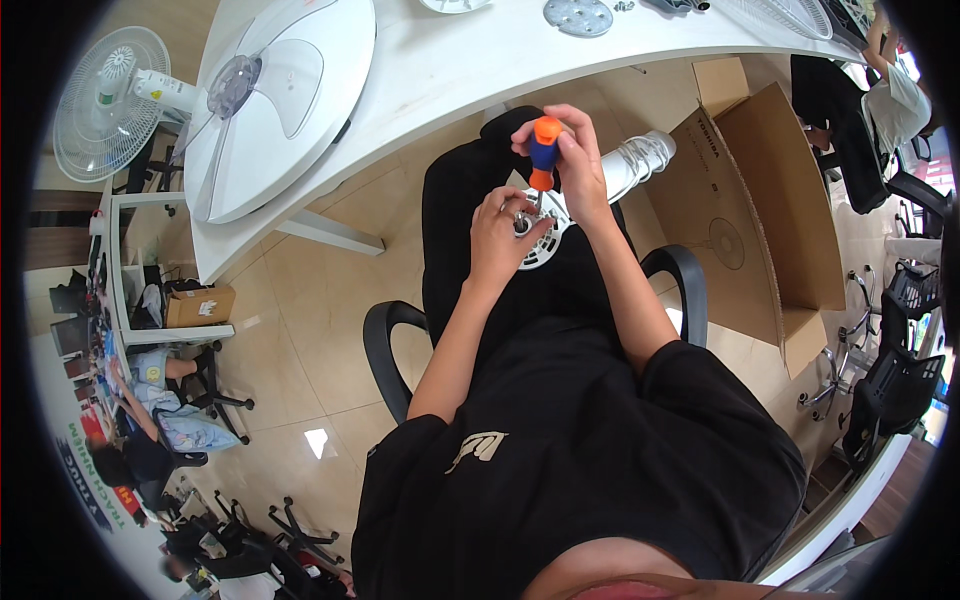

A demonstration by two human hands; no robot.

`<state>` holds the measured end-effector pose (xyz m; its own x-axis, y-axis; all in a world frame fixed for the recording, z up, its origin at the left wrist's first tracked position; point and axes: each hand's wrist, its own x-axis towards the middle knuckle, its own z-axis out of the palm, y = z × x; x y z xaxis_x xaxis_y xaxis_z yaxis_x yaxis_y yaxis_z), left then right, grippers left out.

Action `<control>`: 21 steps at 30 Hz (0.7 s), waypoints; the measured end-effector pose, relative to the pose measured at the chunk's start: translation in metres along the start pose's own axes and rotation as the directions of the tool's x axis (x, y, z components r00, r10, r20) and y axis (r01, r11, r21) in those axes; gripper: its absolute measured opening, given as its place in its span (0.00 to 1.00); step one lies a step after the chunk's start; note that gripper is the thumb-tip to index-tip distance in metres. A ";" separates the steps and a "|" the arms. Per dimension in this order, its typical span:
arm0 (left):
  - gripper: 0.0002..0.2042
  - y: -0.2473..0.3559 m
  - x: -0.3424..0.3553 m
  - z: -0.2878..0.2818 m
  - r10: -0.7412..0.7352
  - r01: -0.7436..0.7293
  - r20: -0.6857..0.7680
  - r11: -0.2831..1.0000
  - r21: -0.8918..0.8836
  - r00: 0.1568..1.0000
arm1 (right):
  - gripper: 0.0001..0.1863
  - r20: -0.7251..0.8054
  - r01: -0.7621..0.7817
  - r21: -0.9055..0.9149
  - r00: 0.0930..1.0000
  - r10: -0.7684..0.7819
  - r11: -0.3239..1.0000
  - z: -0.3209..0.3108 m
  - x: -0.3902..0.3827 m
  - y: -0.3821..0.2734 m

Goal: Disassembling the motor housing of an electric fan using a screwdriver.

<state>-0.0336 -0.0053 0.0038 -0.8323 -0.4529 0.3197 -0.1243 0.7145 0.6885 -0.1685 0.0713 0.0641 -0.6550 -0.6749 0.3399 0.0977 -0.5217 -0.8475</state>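
Note:
My right hand (pixel 578 160) grips a short screwdriver (pixel 544 152) with an orange and blue handle, held upright with its tip down on a white round fan part (pixel 542 245) resting on my lap. My left hand (pixel 500 232) pinches the small metal piece (pixel 521 222) at the screwdriver's tip and steadies the fan part. A wrapped white pole (pixel 640 160) lies just beyond my right hand. I sit in a black armchair (pixel 385 345).
A white table (pixel 450 70) curves ahead, bearing a fan grille with blades (pixel 270 100), a round grey plate (pixel 578 16) and other fan parts. An open cardboard box (pixel 770 200) stands on my right. An assembled fan (pixel 105 100) stands far left. Other people sit at left and top right.

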 end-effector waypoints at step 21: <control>0.15 0.004 -0.005 0.002 0.006 -0.004 -0.038 0.999 0.047 0.999 | 0.20 -0.042 0.024 -0.068 0.999 -0.027 0.997 0.007 -0.001 -0.002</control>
<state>-0.0307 0.0010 0.0042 -0.8120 -0.4686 0.3481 -0.1460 0.7404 0.6561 -0.1629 0.0700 0.0684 -0.6880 -0.6383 0.3454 0.0310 -0.5013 -0.8647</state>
